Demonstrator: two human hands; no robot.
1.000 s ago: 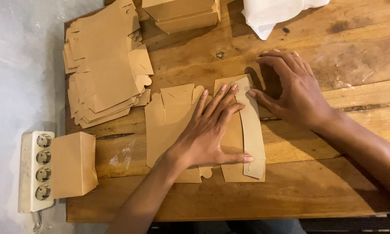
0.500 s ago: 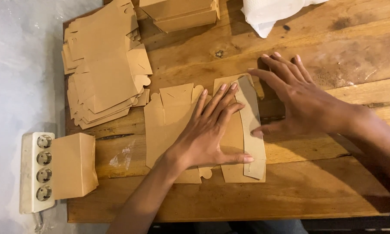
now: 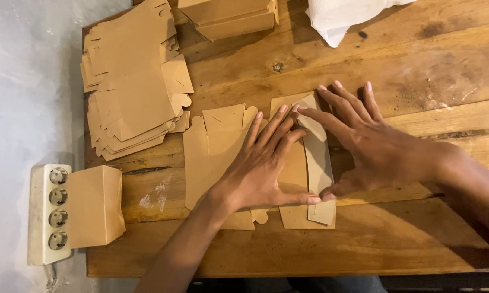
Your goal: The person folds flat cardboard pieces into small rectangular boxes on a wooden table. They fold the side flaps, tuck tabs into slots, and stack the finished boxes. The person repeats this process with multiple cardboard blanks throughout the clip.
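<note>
Left hand (image 3: 261, 168): flat, fingers spread, pressing the blank (image 3: 217, 157) at frame centre.
Right hand (image 3: 375, 146): flat, fingers extended, pressing the blank's folded flap (image 3: 318, 163).
Blank: lies on the table (image 3: 396, 239).
Stack (image 3: 133, 81): flat blanks, upper left.
Power strip (image 3: 49, 214): lower left.

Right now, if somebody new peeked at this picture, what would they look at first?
Probably the two hands in the middle of the wooden table: the left hand lies flat on a brown cardboard box blank, and the right hand presses its side flap over. Next comes the messy stack of flat blanks at the top left, then the white power strip at the left edge.
</note>
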